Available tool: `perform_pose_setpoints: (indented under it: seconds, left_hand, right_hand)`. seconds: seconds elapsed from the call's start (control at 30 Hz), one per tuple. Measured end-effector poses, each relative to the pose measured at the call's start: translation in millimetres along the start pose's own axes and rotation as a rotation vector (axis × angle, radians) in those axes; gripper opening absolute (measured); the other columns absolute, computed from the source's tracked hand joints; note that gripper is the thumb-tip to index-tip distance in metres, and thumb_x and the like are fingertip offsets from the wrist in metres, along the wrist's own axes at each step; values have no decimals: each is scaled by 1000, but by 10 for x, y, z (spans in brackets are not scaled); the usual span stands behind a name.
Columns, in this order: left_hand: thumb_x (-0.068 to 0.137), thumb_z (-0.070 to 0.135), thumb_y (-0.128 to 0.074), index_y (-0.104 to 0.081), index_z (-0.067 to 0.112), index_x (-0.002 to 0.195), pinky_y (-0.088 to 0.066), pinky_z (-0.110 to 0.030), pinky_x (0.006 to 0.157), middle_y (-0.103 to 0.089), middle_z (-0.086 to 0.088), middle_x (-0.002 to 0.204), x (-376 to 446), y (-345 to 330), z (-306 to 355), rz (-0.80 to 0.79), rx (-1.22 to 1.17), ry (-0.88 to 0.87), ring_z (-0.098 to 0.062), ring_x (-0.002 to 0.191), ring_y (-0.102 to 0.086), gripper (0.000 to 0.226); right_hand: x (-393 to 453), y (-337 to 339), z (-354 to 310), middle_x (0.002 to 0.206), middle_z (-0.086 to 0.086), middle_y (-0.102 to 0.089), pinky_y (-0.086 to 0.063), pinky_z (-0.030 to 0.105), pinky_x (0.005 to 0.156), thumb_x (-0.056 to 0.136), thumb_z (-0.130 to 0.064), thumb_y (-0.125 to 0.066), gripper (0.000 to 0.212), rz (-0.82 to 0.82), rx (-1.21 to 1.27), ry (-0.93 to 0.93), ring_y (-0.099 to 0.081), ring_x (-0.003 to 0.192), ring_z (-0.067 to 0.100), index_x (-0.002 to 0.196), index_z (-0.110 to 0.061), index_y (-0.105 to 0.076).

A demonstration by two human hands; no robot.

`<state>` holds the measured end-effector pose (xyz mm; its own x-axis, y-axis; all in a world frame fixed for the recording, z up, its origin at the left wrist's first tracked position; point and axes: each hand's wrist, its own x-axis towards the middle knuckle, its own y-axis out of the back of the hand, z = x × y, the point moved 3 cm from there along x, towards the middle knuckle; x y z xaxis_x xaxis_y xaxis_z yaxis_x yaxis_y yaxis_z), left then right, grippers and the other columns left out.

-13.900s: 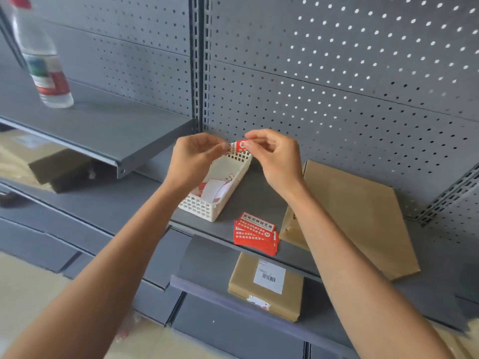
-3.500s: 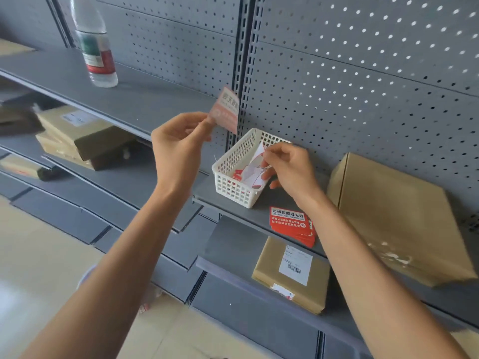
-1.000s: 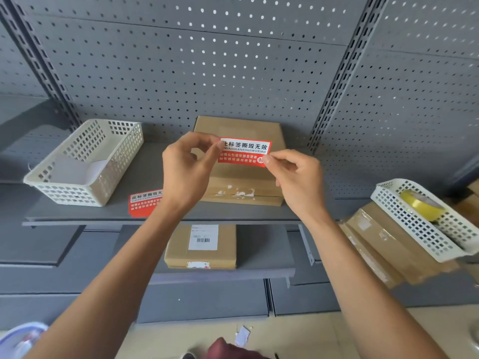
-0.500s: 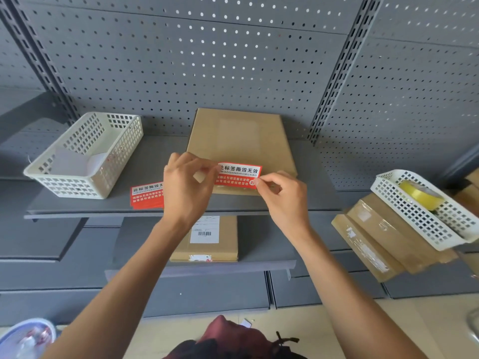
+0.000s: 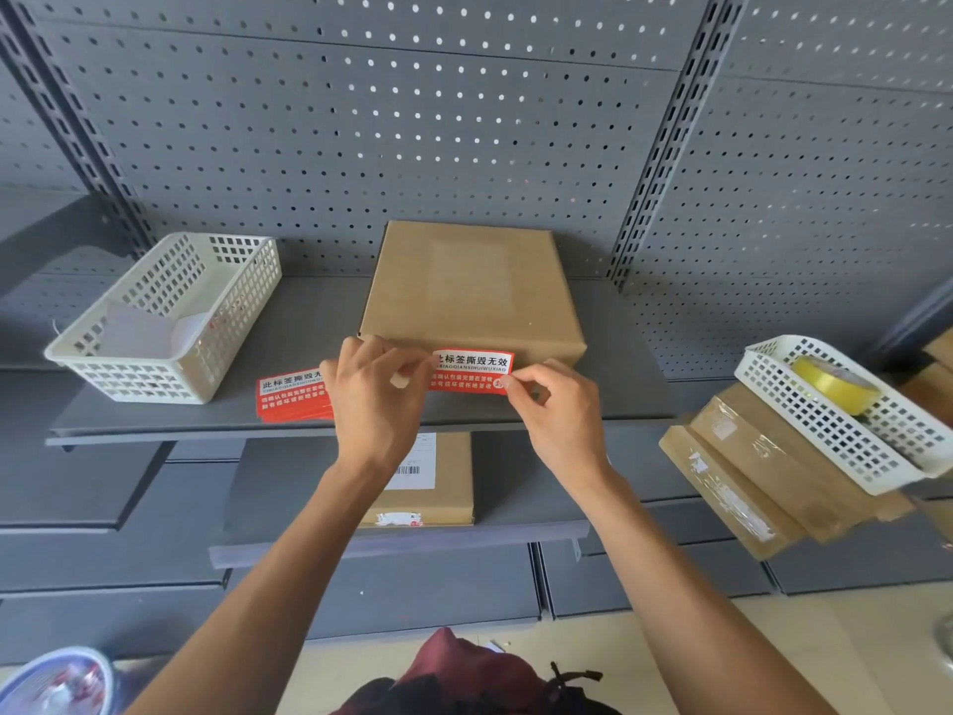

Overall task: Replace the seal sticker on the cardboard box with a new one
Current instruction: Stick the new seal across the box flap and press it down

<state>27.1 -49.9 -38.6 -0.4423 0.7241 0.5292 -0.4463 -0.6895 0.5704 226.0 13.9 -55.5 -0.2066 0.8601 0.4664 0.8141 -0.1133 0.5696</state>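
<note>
Cardboard box point(image 5: 469, 291) flat on grey shelf point(image 5: 613, 353), centre of view, back edge near the pegboard wall point(image 5: 412, 136). Red-and-white seal sticker point(image 5: 472, 371) held level across the box's front face, at its near top edge; whether already stuck down, cannot tell.

Left hand point(image 5: 374, 405) at 9 o'clock of the sticker, thumb and fingers pinching its left end. Right hand point(image 5: 557, 410) at 4 o'clock of the sticker, fingertips pinching the lower right corner. Both grips closed on the sticker.

Stack of spare red stickers point(image 5: 291, 397) on the shelf at 9 o'clock of the box, partly hidden by the left hand. White mesh basket point(image 5: 170, 322) further out at 9 o'clock, white paper scraps inside. Second white basket point(image 5: 845, 410) at 3 o'clock, well apart, tilted, holding a yellow tape roll point(image 5: 833, 389) and resting on brown wrapped parcels point(image 5: 758, 482). Smaller box with barcode label point(image 5: 433, 482) on the lower shelf at 6 o'clock, partly behind the left wrist. Dark red garment point(image 5: 464, 678) at bottom edge of view.
</note>
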Motion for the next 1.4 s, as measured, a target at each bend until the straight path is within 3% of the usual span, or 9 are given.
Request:
perform_pose_setpoints:
  seconds: [0.43, 0.8, 0.97, 1.4]
  left_hand:
    - [91, 29, -74, -79, 27, 82, -28, -36, 80, -65, 12, 82, 14, -63, 8, -21, -44, 61, -16, 88, -54, 11]
    - [90, 30, -74, -80, 25, 80, -35, -42, 83, -68, 9, 81, 42, -85, 11, -21, -54, 86, -17, 87, -57, 12]
    - [90, 29, -75, -80, 26, 80, -33, -41, 82, -62, 12, 77, 33, -85, 5, -21, -51, 93, -17, 86, -57, 12]
    - [90, 29, -74, -79, 26, 78, -28, -38, 82, -68, 9, 79, 38, -97, 39, -13, -17, 88, -18, 87, -58, 14]
  right_hand:
    - [39, -25, -16, 74, -10, -69, -52, 38, 61, 88, -25, -73, 15, -2, -9, -120, -61, 66, 12, 75, -17, -73]
    - [76, -55, -39, 72, -13, -70, -54, 35, 63, 88, -29, -71, 18, -29, -62, -196, -63, 66, 10, 73, -21, -72]
    - [80, -64, -30, 73, -12, -71, -55, 38, 64, 88, -30, -70, 17, -35, -57, -212, -64, 67, 13, 74, -19, -74]
    - [94, -80, -71, 74, -10, -71, -54, 35, 63, 88, -30, -69, 18, -8, -97, -252, -64, 66, 13, 73, -19, -72]
